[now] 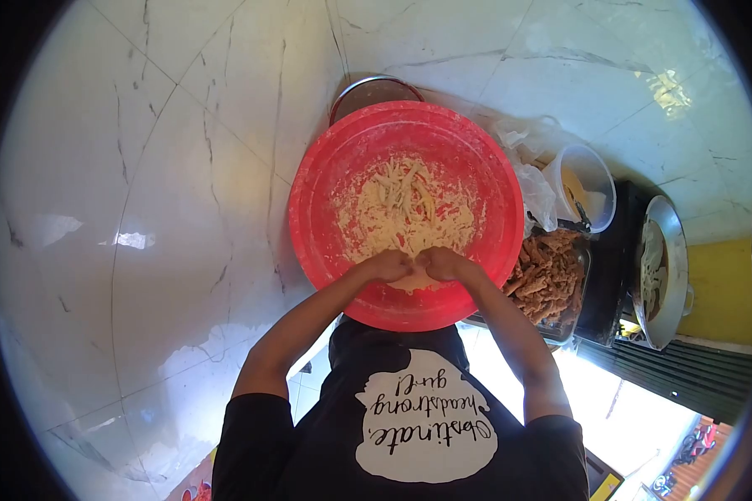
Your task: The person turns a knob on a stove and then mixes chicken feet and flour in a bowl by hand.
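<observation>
Meeting knuckle to knuckle at the basin's (309, 209) near side, the left hand (388, 265) and right hand (444, 263) are both clenched on floury dough (409, 285). Pale strips (405, 196) lie just beyond them, and a tray of brown sticks (547, 275) sits beside the right hand.

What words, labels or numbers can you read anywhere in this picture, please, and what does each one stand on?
"Obstinate, headstrong girl!": script lettering on the white patch of the person's black shirt, upside down in this view.
Red basin and plastic tub: no lettering visible.
Colourful item at the bottom edge: too small to read.
</observation>
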The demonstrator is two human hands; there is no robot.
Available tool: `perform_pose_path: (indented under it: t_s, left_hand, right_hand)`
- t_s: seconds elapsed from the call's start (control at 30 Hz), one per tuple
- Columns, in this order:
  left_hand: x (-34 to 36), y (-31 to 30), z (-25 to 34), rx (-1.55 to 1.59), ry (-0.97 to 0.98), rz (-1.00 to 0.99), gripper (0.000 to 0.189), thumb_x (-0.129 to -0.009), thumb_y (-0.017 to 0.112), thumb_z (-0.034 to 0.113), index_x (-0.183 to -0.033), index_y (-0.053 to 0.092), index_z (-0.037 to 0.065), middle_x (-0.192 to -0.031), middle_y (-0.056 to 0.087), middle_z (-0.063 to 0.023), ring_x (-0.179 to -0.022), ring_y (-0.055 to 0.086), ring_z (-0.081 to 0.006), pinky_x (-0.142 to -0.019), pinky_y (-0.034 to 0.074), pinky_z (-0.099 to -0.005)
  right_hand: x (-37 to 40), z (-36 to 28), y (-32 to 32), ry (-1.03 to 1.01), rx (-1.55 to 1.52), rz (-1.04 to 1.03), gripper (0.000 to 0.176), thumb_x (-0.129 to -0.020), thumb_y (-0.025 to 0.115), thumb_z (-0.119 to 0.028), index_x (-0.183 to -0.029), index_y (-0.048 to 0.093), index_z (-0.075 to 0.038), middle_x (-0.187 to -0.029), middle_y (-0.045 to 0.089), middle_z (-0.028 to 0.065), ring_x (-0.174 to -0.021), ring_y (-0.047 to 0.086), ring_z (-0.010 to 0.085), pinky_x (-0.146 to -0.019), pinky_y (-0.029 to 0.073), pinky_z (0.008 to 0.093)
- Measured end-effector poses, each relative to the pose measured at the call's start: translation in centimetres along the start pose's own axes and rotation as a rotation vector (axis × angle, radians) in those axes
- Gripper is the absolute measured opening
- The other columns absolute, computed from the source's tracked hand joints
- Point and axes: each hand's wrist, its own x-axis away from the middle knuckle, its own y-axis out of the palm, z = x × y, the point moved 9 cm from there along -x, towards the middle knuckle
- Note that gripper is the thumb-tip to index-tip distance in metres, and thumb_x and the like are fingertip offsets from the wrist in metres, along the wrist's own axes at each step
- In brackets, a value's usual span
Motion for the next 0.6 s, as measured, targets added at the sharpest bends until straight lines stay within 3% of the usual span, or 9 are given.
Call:
perform_pose_path:
  t_s: [0.07,0.17,0.2,0.27,0.37,0.4,0.47,0.57,0.6]
  left_hand:
    - [1.8,2.3,2.4,-0.125,0.029,-0.348,0.035,-0.068,0.063,0.032,-0.091,0.063,0.005,-0.084,0.062,-0.0172,-0.081,0.060,-0.0309,-0.072,0.046,-0.0374]
    - [1.8,2.3,1.9,-0.064,-0.055,-0.399,0.038,-0.063,0.069,0.033,-0.090,0.062,0.006,-0.085,0.061,-0.0168,-0.083,0.059,-0.0302,-0.073,0.045,-0.0377]
    - [1.8,2.2,1.8,-0.065,-0.054,-0.399,0.038,-0.063,0.069,0.033,-0.090,0.062,0.006,-0.085,0.061,-0.0168,-0.083,0.059,-0.0302,-0.073,0.045,-0.0377]
    - [1.1,-1.3,2.2,-0.199,0.013,-0.040,0.044,-0.059,0.073,0.033,-0.092,0.062,0.007,-0.084,0.061,-0.0156,-0.082,0.059,-0.0286,-0.072,0.045,-0.0371]
    - [1.3,1.0,2.8,-0.189,0.118,-0.242,0.053,-0.055,0.076,0.031,-0.097,0.058,0.004,-0.084,0.061,-0.0150,-0.082,0.058,-0.0281,-0.072,0.045,-0.0352]
    - [1.5,0.9,3.5,-0.189,0.120,-0.241,0.053,-0.055,0.076,0.031,-0.097,0.058,0.004,-0.084,0.061,-0.0150,-0.082,0.058,-0.0281,-0.072,0.045,-0.0352]
    - [2.5,2.0,3.2,-0.244,-0.008,-0.431,0.048,-0.059,0.073,0.028,-0.098,0.058,0.005,-0.085,0.062,-0.0150,-0.083,0.059,-0.0289,-0.072,0.045,-0.0362]
    - [0.6,2.0,-0.1,-0.039,0.021,-0.259,0.042,-0.060,0.072,0.027,-0.095,0.061,0.007,-0.087,0.062,-0.0159,-0.087,0.058,-0.0299,-0.076,0.045,-0.0374]
    - [0.5,2.0,0.2,-0.040,0.023,-0.260,0.042,-0.060,0.072,0.027,-0.095,0.061,0.007,-0.087,0.062,-0.0159,-0.087,0.058,-0.0299,-0.076,0.045,-0.0374]
  right_hand:
    - [-0.1,0.1,1.2,0.007,0.022,-0.115,0.035,-0.070,0.044,-0.005,-0.101,0.060,-0.006,-0.096,0.061,0.0170,-0.094,0.057,0.0305,-0.081,0.044,0.0354]
    - [-0.3,0.6,2.6,0.019,0.043,-0.236,0.033,-0.072,0.045,-0.007,-0.103,0.059,-0.007,-0.097,0.060,0.0182,-0.094,0.056,0.0326,-0.081,0.043,0.0368]
    - [-0.3,0.3,1.4,0.006,0.037,-0.121,0.032,-0.073,0.045,-0.008,-0.101,0.059,-0.007,-0.096,0.060,0.0180,-0.094,0.056,0.0318,-0.081,0.043,0.0364]
    - [-0.1,0.1,0.0,-0.006,0.030,-0.006,0.030,-0.074,0.045,-0.008,-0.100,0.060,-0.006,-0.096,0.060,0.0178,-0.093,0.056,0.0309,-0.080,0.043,0.0360]
    - [-0.3,0.0,0.3,-0.032,0.051,-0.021,0.028,-0.074,0.045,-0.009,-0.098,0.060,-0.005,-0.096,0.061,0.0181,-0.093,0.057,0.0297,-0.080,0.043,0.0352]
    - [-0.4,0.2,1.6,-0.014,0.009,-0.116,0.029,-0.074,0.045,-0.009,-0.099,0.059,-0.005,-0.096,0.060,0.0188,-0.093,0.057,0.0300,-0.081,0.043,0.0352]
    - [-0.6,0.8,2.6,0.004,-0.034,-0.212,0.030,-0.074,0.045,-0.009,-0.100,0.059,-0.004,-0.097,0.060,0.0194,-0.094,0.057,0.0302,-0.081,0.043,0.0352]
    - [-0.1,0.1,1.8,-0.006,-0.079,-0.172,0.030,-0.075,0.046,-0.011,-0.101,0.059,-0.005,-0.097,0.060,0.0191,-0.094,0.057,0.0300,-0.081,0.043,0.0350]
    - [-0.3,0.0,0.7,-0.046,-0.073,-0.037,0.029,-0.075,0.046,-0.011,-0.100,0.059,-0.004,-0.096,0.060,0.0185,-0.093,0.057,0.0295,-0.080,0.043,0.0348]
